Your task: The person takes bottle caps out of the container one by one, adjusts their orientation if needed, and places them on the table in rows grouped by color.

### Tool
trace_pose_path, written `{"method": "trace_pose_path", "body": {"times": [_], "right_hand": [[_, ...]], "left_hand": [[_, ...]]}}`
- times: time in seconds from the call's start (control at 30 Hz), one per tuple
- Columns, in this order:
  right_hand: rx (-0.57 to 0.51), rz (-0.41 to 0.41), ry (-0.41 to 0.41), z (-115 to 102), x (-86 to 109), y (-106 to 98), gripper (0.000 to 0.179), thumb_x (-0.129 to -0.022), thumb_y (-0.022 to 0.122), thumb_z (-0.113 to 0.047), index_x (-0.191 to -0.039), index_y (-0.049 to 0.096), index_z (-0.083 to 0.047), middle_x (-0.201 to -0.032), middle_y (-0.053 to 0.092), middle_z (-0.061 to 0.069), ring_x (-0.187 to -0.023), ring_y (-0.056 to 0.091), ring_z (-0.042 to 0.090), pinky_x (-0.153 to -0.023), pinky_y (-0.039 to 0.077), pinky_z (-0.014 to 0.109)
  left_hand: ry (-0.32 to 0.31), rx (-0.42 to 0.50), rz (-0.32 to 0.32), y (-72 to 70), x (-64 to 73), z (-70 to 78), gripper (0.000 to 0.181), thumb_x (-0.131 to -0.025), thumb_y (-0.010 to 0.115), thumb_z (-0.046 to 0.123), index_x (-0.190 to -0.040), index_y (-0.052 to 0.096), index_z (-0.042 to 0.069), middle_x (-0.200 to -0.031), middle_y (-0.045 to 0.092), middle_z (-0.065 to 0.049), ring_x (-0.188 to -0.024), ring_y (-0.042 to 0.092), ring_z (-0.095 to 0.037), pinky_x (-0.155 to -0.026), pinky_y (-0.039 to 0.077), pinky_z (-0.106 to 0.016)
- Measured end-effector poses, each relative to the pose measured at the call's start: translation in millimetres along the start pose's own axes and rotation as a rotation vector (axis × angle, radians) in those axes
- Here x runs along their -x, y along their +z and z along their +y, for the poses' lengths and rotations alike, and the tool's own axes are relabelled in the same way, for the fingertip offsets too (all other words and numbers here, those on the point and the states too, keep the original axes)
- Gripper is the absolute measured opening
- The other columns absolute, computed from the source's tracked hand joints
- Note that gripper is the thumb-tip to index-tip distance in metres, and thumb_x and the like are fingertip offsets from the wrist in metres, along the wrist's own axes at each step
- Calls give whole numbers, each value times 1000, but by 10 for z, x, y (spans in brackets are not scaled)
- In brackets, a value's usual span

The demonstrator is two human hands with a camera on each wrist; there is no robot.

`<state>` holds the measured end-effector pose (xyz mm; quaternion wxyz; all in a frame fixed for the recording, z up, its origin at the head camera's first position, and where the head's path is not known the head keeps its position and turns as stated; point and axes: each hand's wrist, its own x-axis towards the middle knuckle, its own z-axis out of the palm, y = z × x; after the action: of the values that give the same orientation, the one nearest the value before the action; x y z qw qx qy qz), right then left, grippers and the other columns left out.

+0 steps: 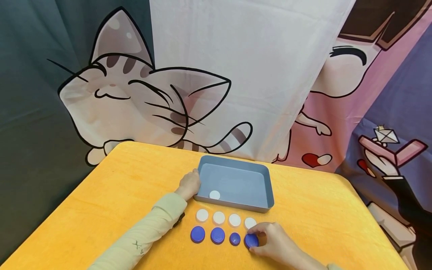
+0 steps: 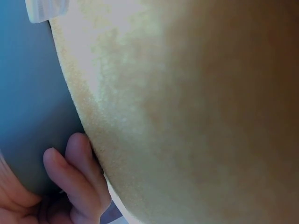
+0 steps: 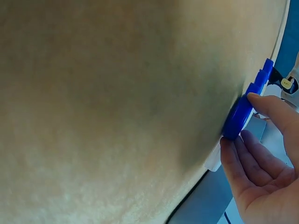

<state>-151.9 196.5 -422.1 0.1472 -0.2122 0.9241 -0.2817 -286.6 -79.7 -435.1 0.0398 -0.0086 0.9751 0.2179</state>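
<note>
In the head view, my right hand [image 1: 274, 240] pinches a blue bottle cap [image 1: 251, 241] between thumb and fingers, at the right end of a row of blue caps. The right wrist view has the thumb on one edge of that blue cap [image 3: 237, 117] and the fingertips on the opposite edge. My left hand [image 1: 189, 184] grips the left wall of a grey-blue tray [image 1: 233, 176]. One white cap [image 1: 214, 195] lies in the tray's near left corner. In the left wrist view, bent fingers [image 2: 77, 179] of the left hand show against the tray wall.
Between the tray and the blue caps runs a row of white caps [image 1: 218, 218]. To the left of the held cap are a small blue cap [image 1: 234, 239] and two larger ones. All lie on a yellow tablecloth [image 1: 141, 168]. A printed curtain [image 1: 256, 75] hangs behind the table.
</note>
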Motion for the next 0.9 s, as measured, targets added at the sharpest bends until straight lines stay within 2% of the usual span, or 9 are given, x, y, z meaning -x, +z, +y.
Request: {"method": "trace_pose_path", "body": {"times": [0.9], "right_hand": [[11,15,-52,13,19,51,36,-74,82,-30,-102,73,-11,-99,72,-3,-86,61,0,-79,55,31]], "left_hand": [[-6,10,-5,10,-11,6,22,-96,50,6,-114,50,-7,-91,64,-22,-85,66,-31,-71,54,-41]]}}
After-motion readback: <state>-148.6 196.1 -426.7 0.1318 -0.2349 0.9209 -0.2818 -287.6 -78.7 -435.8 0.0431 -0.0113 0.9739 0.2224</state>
